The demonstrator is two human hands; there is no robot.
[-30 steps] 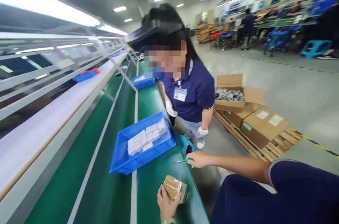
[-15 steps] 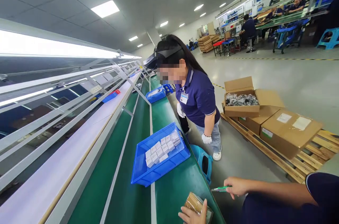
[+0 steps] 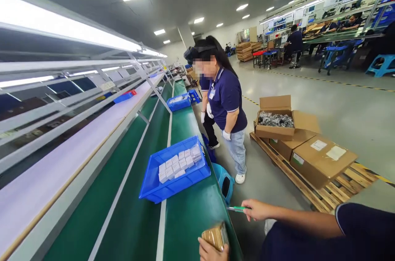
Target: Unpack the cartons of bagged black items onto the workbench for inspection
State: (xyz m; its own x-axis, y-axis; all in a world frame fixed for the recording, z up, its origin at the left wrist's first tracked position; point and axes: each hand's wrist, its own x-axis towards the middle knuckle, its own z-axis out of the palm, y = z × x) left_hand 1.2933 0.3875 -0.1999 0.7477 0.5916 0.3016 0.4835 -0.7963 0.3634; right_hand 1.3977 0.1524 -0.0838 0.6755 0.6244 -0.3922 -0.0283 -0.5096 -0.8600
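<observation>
At the bottom edge my left hand (image 3: pixel 210 252) grips a brown wrapped packet (image 3: pixel 215 236) that rests on the green conveyor belt (image 3: pixel 188 215). My right hand (image 3: pixel 257 209) is held out past the belt's edge, fingers pinched on a green pen (image 3: pixel 236 208) that points left. A blue tray (image 3: pixel 154 187) holding several small white boxes sits on the belt beyond both hands.
A co-worker in a dark blue shirt (image 3: pixel 226 100) and white gloves stands beside the belt. A blue stool (image 3: pixel 225 178) is at the belt's edge. Cardboard boxes (image 3: pixel 321 156) lie on a wooden pallet (image 3: pixel 327 195) to the right. A second blue tray (image 3: pixel 179 101) sits farther along.
My view has risen and swung, so both hands sit lower in frame. The co-worker has straightened up and stepped back from the blue tray. My grips on packet and pen are unchanged.
</observation>
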